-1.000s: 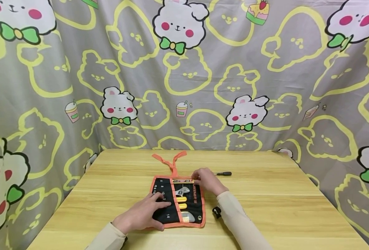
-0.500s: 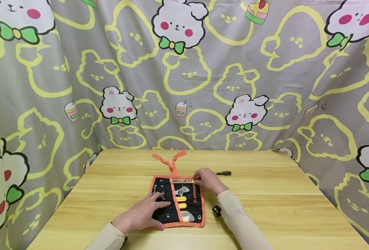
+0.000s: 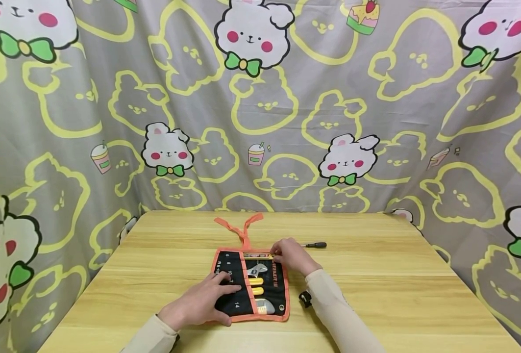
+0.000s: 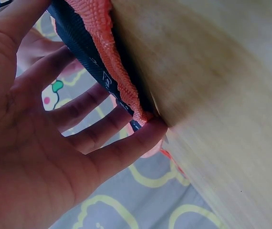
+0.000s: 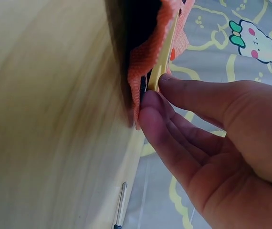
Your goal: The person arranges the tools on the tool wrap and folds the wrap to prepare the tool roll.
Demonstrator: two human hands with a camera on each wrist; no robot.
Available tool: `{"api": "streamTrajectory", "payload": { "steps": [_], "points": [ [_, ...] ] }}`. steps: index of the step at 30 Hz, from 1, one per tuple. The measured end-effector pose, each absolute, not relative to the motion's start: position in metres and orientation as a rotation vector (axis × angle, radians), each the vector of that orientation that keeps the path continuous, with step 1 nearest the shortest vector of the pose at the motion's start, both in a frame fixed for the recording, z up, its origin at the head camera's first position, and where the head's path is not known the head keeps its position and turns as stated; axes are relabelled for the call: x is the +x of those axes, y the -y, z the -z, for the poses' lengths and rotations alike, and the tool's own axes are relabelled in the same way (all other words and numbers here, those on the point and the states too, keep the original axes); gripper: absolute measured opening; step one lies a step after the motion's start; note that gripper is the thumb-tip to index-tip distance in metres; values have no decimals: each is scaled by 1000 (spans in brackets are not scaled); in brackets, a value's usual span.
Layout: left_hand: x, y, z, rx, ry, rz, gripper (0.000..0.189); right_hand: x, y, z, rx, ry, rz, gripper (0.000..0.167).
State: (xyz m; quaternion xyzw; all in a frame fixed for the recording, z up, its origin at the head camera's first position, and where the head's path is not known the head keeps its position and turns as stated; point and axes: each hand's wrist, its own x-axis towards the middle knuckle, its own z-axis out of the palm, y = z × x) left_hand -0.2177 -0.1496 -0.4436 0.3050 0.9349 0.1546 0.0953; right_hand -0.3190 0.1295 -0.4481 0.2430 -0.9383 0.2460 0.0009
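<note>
A black tool roll [image 3: 238,299] with orange edging lies spread on the table. My left hand [image 3: 203,299] rests on its numbered pocket side, fingers spread; in the left wrist view, fingertips [image 4: 148,133] touch the orange edge. At the roll's far right corner, my right hand [image 3: 293,256] pinches the end of a flat yellow tool [image 3: 257,255] with a red label. The right wrist view shows this yellow strip [image 5: 162,59] between thumb and fingers; its other end is hidden in the pocket. Below it sit an adjustable wrench [image 3: 258,269] and two yellow handles [image 3: 257,281].
A screwdriver [image 3: 316,245] with a black handle lies beyond my right hand. Orange ties [image 3: 244,233] stretch from the roll toward the back. In the nearest pocket sits a rounded grey tool [image 3: 266,307]. A patterned curtain [image 3: 260,122] surrounds the table's back and sides.
The right hand has shifted very slightly, still at the end of the yellow tool. The left hand and the tool roll stay in place.
</note>
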Motion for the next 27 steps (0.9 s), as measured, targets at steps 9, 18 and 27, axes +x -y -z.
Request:
{"api": "streamTrajectory", "payload": {
  "steps": [9,18,27],
  "points": [
    [-218,150,442,892,-2767,-461,73,-320,-123,449,848,2920,-760,14],
    [-218,150,443,898,-2768,-452,73,-321,-119,451,836,2935,-778,16],
    [-218,150,442,902,-2764,-463,73,-320,-115,450,866,2937,-777,20]
  ]
}}
